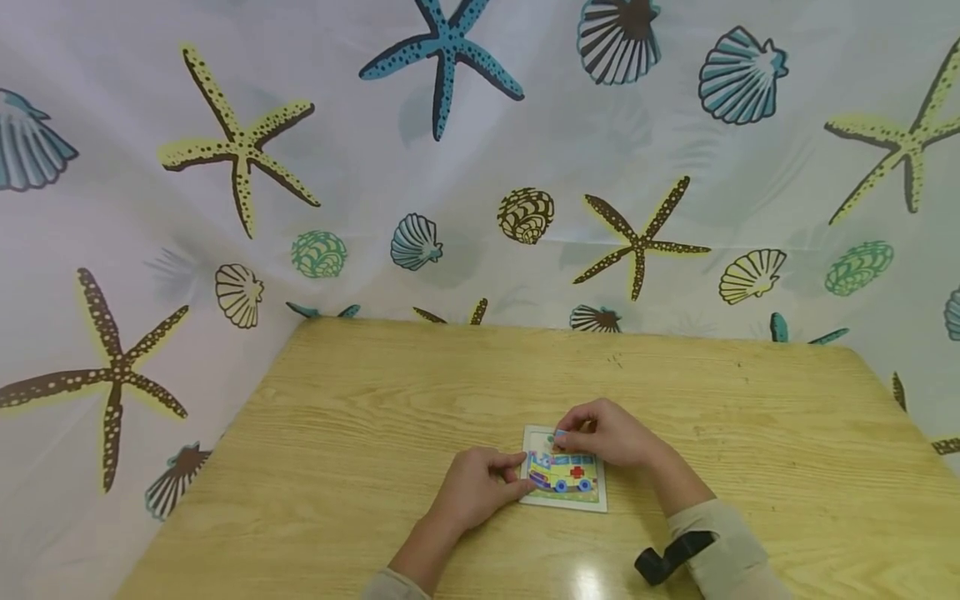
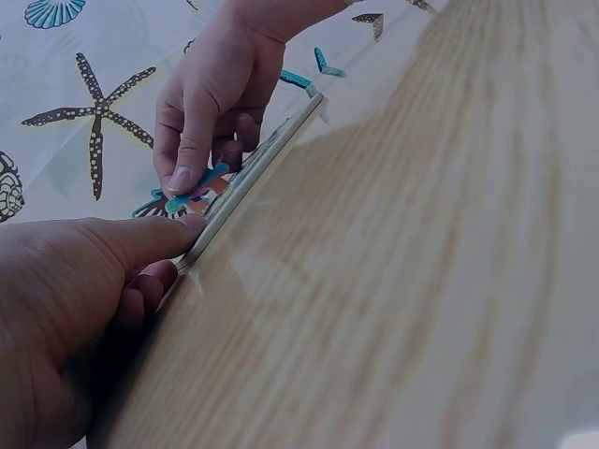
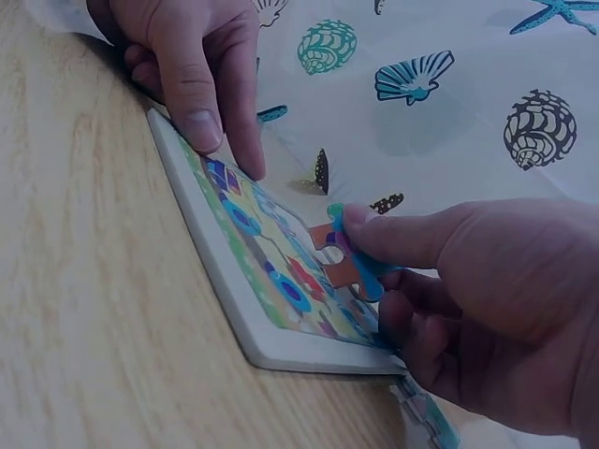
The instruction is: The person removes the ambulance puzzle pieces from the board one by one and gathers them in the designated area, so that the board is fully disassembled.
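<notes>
1. Find the left hand (image 1: 472,490) at the left edge of the puzzle board (image 1: 566,505), gripping the rim between thumb and fingers.
2. Note the puzzle board on the table (image 1: 337,500); judge it light, stiff and apt to slide, so best steadied by the rim.
3. Over the puzzle board's far part, see the puzzle piece (image 3: 363,267) tilted, pinched by thumb and fingers of the right hand (image 1: 611,435).
4. Expect a thin, light piece, tabs likely to bend if forced; best held by opposite edges.
5. Beyond the puzzle board, note the printed sheet (image 1: 465,200).
</notes>
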A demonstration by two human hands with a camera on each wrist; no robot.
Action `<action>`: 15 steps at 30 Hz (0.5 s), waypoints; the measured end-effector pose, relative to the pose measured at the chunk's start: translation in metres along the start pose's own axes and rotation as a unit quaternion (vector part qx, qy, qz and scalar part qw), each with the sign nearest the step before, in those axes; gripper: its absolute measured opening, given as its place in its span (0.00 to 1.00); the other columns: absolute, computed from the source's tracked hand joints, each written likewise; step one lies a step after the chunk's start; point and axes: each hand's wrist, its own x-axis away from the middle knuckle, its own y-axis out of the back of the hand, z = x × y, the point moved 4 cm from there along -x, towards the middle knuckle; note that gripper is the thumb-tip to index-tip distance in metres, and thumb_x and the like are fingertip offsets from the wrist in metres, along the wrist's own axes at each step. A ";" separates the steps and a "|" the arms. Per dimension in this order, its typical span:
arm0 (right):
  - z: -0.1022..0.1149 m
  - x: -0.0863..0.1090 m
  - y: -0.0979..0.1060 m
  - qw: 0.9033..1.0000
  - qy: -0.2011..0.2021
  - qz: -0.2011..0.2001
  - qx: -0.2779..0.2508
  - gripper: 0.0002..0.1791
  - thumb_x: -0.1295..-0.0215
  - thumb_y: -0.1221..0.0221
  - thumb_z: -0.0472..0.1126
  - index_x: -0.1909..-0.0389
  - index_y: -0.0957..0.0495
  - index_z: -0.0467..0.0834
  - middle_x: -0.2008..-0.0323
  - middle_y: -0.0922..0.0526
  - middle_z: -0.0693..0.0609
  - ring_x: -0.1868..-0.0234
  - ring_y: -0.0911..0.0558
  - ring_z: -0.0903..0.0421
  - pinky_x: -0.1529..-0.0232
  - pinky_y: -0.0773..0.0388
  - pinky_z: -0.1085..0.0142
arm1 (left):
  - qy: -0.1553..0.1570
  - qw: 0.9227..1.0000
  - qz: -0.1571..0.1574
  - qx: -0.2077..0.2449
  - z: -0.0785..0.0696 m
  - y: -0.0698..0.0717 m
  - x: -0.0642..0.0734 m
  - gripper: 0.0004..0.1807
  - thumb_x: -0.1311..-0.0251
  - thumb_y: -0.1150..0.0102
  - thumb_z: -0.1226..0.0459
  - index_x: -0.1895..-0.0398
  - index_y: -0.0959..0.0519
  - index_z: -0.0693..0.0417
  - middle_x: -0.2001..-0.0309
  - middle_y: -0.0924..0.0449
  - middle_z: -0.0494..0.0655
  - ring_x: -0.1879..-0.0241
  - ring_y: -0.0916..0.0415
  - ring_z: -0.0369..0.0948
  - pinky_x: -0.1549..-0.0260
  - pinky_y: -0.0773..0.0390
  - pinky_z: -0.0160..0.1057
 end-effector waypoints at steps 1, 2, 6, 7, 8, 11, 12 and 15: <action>0.001 0.000 0.001 1.000 0.002 0.002 -0.001 0.08 0.31 0.38 0.44 0.61 0.15 0.44 0.65 0.13 0.50 0.69 0.21 0.59 0.65 0.24 0.68 | -0.001 1.000 0.000 0.000 0.000 0.000 0.000 0.24 0.46 0.25 0.56 0.48 0.15 0.58 0.74 0.19 0.36 0.81 0.33 0.31 0.83 0.35 0.28; 0.002 0.000 0.001 1.000 0.002 0.004 -0.002 0.08 0.30 0.38 0.44 0.61 0.15 0.44 0.66 0.13 0.50 0.69 0.21 0.58 0.66 0.24 0.68 | -0.001 1.000 -0.001 0.000 0.000 0.001 -0.001 0.24 0.46 0.26 0.56 0.48 0.15 0.58 0.74 0.19 0.36 0.81 0.33 0.31 0.83 0.35 0.28; 0.003 0.000 0.001 1.000 -0.005 0.004 -0.008 0.09 0.29 0.40 0.43 0.59 0.15 0.42 0.66 0.13 0.49 0.68 0.21 0.57 0.66 0.24 0.68 | -0.002 1.000 -0.001 0.001 0.000 0.001 -0.001 0.24 0.46 0.26 0.56 0.48 0.15 0.58 0.74 0.19 0.36 0.81 0.33 0.31 0.83 0.35 0.28; 0.004 0.000 0.001 1.000 -0.007 0.001 -0.007 0.09 0.29 0.40 0.43 0.59 0.15 0.42 0.66 0.13 0.49 0.68 0.21 0.57 0.66 0.23 0.68 | -0.002 1.000 -0.001 0.001 0.000 0.002 -0.001 0.24 0.46 0.26 0.56 0.48 0.15 0.58 0.74 0.19 0.36 0.81 0.33 0.31 0.83 0.35 0.28; 0.003 0.001 0.002 1.000 -0.010 -0.001 -0.010 0.09 0.29 0.40 0.43 0.59 0.15 0.42 0.66 0.13 0.49 0.68 0.20 0.57 0.66 0.23 0.68 | -0.001 1.000 0.000 0.001 0.000 0.002 -0.001 0.24 0.46 0.26 0.56 0.48 0.15 0.58 0.74 0.19 0.36 0.81 0.33 0.31 0.83 0.35 0.28; 0.001 0.002 0.004 0.999 -0.020 -0.009 -0.023 0.09 0.29 0.40 0.43 0.58 0.15 0.42 0.67 0.14 0.49 0.68 0.19 0.56 0.67 0.21 0.67 | 0.001 1.000 -0.001 0.003 0.000 0.002 0.000 0.23 0.46 0.25 0.56 0.49 0.15 0.58 0.74 0.19 0.36 0.81 0.33 0.31 0.83 0.35 0.28; 0.000 0.003 0.005 0.999 -0.026 -0.012 -0.029 0.10 0.29 0.40 0.43 0.58 0.15 0.41 0.67 0.14 0.48 0.69 0.19 0.56 0.68 0.21 0.66 | 0.002 1.000 -0.001 0.003 0.000 0.001 -0.001 0.23 0.46 0.25 0.57 0.49 0.15 0.58 0.74 0.19 0.36 0.81 0.33 0.31 0.83 0.35 0.28; -0.005 0.007 0.009 0.998 -0.042 -0.019 -0.048 0.11 0.30 0.38 0.44 0.56 0.16 0.40 0.67 0.16 0.48 0.70 0.19 0.56 0.69 0.21 0.66 | 0.001 1.000 0.001 0.004 -0.001 -0.001 -0.001 0.23 0.46 0.25 0.57 0.49 0.15 0.58 0.74 0.19 0.36 0.80 0.33 0.31 0.82 0.35 0.27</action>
